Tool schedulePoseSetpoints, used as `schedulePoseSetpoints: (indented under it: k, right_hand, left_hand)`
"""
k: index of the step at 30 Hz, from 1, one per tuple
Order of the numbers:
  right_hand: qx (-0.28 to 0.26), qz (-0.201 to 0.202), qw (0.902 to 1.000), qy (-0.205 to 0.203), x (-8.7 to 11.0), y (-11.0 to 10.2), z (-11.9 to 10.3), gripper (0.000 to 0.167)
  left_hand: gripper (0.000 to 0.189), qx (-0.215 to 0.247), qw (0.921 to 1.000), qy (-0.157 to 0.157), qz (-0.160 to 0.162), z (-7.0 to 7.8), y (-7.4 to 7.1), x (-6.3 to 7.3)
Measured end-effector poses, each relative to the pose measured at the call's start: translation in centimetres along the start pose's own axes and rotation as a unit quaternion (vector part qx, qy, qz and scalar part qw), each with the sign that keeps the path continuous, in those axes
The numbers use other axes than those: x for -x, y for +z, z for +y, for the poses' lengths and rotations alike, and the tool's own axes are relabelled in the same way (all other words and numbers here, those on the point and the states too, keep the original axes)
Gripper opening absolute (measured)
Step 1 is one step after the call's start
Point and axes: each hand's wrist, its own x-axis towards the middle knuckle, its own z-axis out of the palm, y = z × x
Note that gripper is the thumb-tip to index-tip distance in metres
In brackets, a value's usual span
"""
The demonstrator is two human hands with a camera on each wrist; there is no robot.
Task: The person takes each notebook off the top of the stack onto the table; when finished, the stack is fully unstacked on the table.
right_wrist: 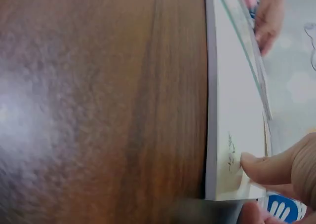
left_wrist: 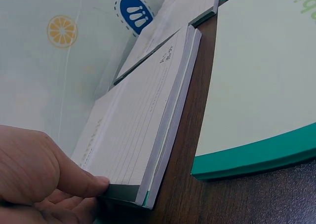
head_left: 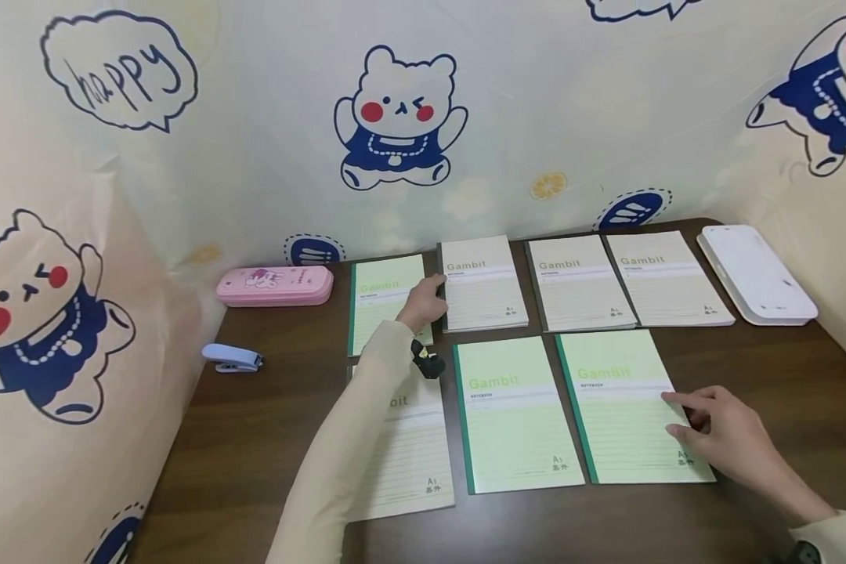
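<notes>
My left hand (head_left: 423, 304) reaches to the left edge of a white notebook (head_left: 486, 290) in the back row. In the left wrist view, its thumb lies on the dark spine and the other fingers curl at the side of what looks like a small stack, pinching it. My right hand (head_left: 729, 431) rests at the right edge of a green notebook (head_left: 620, 423), with thumb and index fingertips touching the cover. Beside that lies another green notebook (head_left: 518, 439). My left sleeve partly covers a white notebook (head_left: 416, 462) and hides part of a green one (head_left: 384, 294) behind it.
Two more white notebooks (head_left: 578, 290) lie side by side at the back right, beside a white flat case (head_left: 757, 274). A pink pencil case (head_left: 275, 286) and a blue stapler (head_left: 233, 358) sit on the left of the brown table (head_left: 204, 470). A patterned curtain hangs behind.
</notes>
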Motion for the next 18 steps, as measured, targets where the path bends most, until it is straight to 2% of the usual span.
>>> schedulePoseSetpoints:
  k: [3, 5, 8, 9, 13, 15, 18]
  right_hand:
    - [0.014, 0.005, 0.9996, -0.023, -1.1, -0.1, -0.8, 0.041]
    - [-0.002, 0.016, 0.9987, -0.049, -2.5, -0.2, -1.8, 0.041]
    - [-0.063, 0.032, 0.9916, -0.108, -5.9, -0.5, -4.2, 0.041]
    - [-0.085, 0.024, 0.9890, -0.118, -7.3, -0.5, -5.0, 0.042]
    - [-0.150, -0.059, 0.9824, -0.095, -13.3, 0.6, -8.7, 0.049]
    - [-0.150, -0.092, 0.9825, -0.062, -16.1, 2.0, -10.3, 0.052]
    - [-0.137, -0.118, 0.9834, -0.013, -19.3, 4.4, -12.4, 0.055]
  left_hand:
    - [0.069, 0.001, 1.0000, 0.002, 0.001, 0.1, 0.0, 0.1]
    - [0.069, 0.000, 1.0000, -0.002, 0.002, 0.1, -0.2, 0.2]
    - [0.068, -0.001, 1.0000, 0.000, 0.010, 0.2, -0.3, 0.2]
    - [0.068, 0.000, 0.9999, -0.001, 0.011, 0.3, -0.4, 0.2]
    - [0.068, 0.009, 0.9999, 0.001, 0.011, 0.4, -0.3, 0.3]
    - [0.068, 0.013, 0.9999, -0.001, 0.010, 0.4, -0.2, 0.4]
    - [0.067, 0.010, 0.9999, -0.001, 0.012, 0.1, 0.1, 0.6]
